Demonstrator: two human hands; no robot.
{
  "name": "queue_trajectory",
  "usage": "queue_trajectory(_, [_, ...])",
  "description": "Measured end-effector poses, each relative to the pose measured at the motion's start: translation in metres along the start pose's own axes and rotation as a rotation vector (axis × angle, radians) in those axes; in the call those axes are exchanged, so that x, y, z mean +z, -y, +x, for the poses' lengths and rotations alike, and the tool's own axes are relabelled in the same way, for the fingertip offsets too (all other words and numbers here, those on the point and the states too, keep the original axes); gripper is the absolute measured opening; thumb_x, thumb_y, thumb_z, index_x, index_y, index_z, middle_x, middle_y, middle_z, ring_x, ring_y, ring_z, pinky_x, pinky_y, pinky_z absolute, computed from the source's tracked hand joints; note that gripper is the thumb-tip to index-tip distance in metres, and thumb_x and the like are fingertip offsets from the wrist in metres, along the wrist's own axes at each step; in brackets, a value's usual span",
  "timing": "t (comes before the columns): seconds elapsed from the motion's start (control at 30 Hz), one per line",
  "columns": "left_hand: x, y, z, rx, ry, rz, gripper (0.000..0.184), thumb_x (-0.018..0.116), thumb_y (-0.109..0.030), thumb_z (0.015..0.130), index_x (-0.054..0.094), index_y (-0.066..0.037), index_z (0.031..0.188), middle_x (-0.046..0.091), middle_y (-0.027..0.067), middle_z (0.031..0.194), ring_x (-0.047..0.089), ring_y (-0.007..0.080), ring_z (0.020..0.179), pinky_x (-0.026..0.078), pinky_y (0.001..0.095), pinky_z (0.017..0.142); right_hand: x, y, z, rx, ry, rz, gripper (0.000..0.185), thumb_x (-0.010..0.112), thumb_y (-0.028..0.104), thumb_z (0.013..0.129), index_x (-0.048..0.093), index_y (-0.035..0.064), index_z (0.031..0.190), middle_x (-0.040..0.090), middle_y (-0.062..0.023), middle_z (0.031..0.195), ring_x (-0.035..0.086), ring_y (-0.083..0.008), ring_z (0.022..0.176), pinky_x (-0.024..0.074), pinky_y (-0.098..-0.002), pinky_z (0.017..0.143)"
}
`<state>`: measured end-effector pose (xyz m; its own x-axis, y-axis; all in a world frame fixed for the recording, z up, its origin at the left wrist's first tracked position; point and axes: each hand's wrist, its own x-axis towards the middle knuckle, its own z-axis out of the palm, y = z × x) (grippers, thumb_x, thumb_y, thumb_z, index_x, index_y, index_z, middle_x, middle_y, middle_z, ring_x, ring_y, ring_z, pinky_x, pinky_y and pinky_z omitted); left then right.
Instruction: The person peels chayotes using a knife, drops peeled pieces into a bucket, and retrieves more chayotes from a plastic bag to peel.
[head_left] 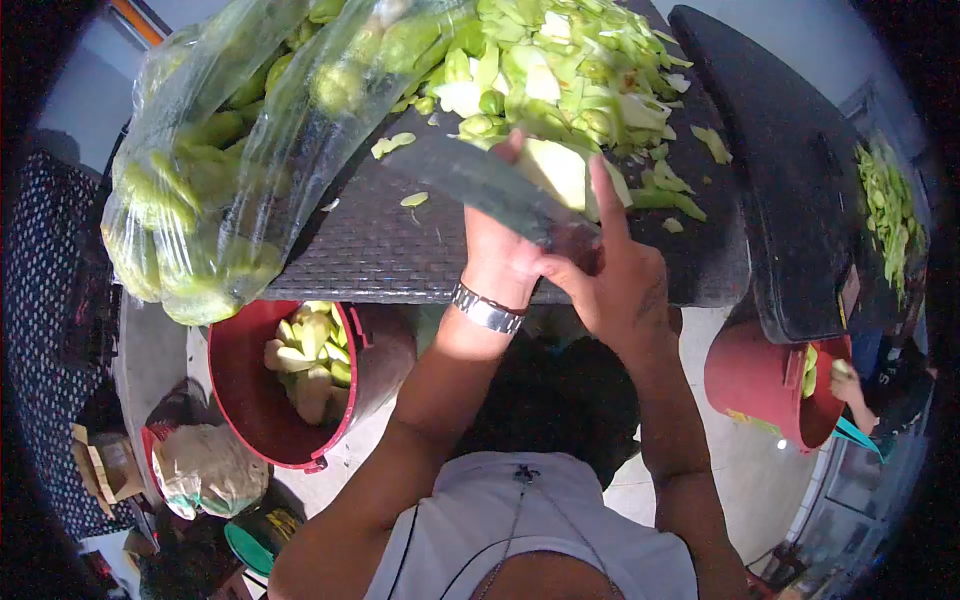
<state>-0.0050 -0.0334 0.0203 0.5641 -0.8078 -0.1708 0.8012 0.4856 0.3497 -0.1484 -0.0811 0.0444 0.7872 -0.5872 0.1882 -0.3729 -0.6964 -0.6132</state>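
My left hand [492,245], with a metal watch [487,308] on its wrist, is closed around a partly peeled chayote [556,172] showing pale flesh. In my right hand [622,285] is the handle end of a wide-bladed knife [480,190]. The blade points up and left, passing in front of my left hand and hiding part of it. My right index finger stretches along the chayote's right side. Just beyond both hands lies a heap of green peelings [580,75] on the dark woven table [400,250].
A clear plastic bag [215,190] of chayotes hangs over the table's left edge. Below stands a red bucket [230,400] with peeled pieces. To the right are a black chair back [735,130], another red bucket [745,375], more peelings [888,215] and another person's hand [850,388].
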Motion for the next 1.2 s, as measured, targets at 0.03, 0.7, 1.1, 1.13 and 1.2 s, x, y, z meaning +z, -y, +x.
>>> queue_trajectory(0.03, [0.001, 0.001, -0.001, -0.006, 0.008, -0.005, 0.034, 0.062, -0.034, 0.097, 0.062, -0.005, 0.117, 0.07, 0.0098, 0.101, 0.07, 0.0243, 0.091, 0.057, 0.0389, 0.079, 0.002, -0.001, 0.001, -0.03, -0.004, -0.014, 0.116, 0.079, 0.061, 0.078, 0.017, 0.0106, 0.162, 0.072, -0.0254, 0.081, 0.072, -0.0444, 0.074, 0.058, -0.0514, 0.064])
queue_trajectory(0.7, [0.018, -0.009, -0.01, 0.201, -0.227, -0.069, 0.026, 0.057, -0.023, 0.101, 0.062, -0.003, 0.116, 0.071, 0.0096, 0.104, 0.069, 0.0265, 0.095, 0.056, 0.0447, 0.092, 0.001, -0.045, 0.068, 0.061, -0.226, 0.126, 0.061, 0.058, 0.047, 0.1, 0.046, 0.0091, 0.147, 0.07, -0.022, 0.085, 0.068, -0.0398, 0.082, 0.0528, -0.0503, 0.077])
queue_trajectory(1.1, [0.005, -0.031, 0.006, 0.111, -0.064, 0.097, 0.039, 0.052, -0.04, 0.103, 0.056, -0.004, 0.118, 0.068, 0.0172, 0.102, 0.067, 0.0355, 0.083, 0.058, 0.0478, 0.075, -0.024, -0.001, 0.064, 0.418, 0.052, 0.812, 0.041, 0.066, 0.04, 0.097, 0.058, 0.0088, 0.122, 0.054, 0.0008, 0.062, 0.041, -0.0061, 0.045, 0.0314, -0.0255, 0.041])
queue_trajectory(1.13, [0.005, -0.028, 0.008, 0.128, -0.126, 0.108, 0.039, 0.054, -0.04, 0.102, 0.056, -0.004, 0.117, 0.067, 0.0163, 0.1, 0.068, 0.0339, 0.083, 0.058, 0.047, 0.074, -0.018, 0.007, 0.052, 0.351, 0.069, 0.785, 0.036, 0.07, 0.038, 0.095, 0.061, 0.0088, 0.115, 0.055, 0.0004, 0.063, 0.043, -0.0065, 0.047, 0.0337, -0.0266, 0.043])
queue_trajectory(1.2, [-0.003, -0.02, 0.018, 0.16, -0.174, 0.123, 0.042, 0.058, -0.042, 0.1, 0.055, -0.004, 0.116, 0.066, 0.0133, 0.099, 0.068, 0.0283, 0.082, 0.059, 0.0444, 0.07, -0.005, 0.02, 0.032, 0.22, 0.071, 0.708, 0.031, 0.077, 0.032, 0.09, 0.064, 0.0078, 0.104, 0.056, 0.0002, 0.065, 0.045, -0.0069, 0.052, 0.0371, -0.0278, 0.047])
